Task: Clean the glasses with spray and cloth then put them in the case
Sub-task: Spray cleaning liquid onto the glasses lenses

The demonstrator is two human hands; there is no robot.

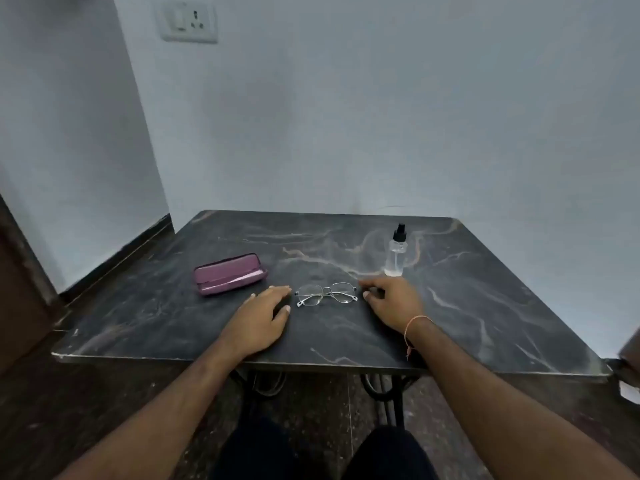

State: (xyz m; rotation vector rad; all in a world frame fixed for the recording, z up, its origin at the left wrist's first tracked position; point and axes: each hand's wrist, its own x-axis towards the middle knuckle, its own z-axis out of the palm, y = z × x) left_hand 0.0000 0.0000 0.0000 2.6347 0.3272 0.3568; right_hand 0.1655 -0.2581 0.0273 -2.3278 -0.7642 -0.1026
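Thin metal-framed glasses (326, 294) lie on the dark marble table (485, 306), lenses facing away from me. My left hand (263, 313) rests flat on the table just left of them, fingers apart, holding nothing. My right hand (391, 299) sits just right of the frame, its fingers loosely curled and close to the right hinge; whether it touches is unclear. A purple glasses case (229, 274) lies shut further left. A clear spray bottle (396, 252) with a black nozzle stands upright behind my right hand. No cloth is in view.
The table stands against a pale wall in a corner, with a socket plate (188, 22) high on the wall. A dark floor and skirting run along the left. My knees (318, 452) show under the near table edge.
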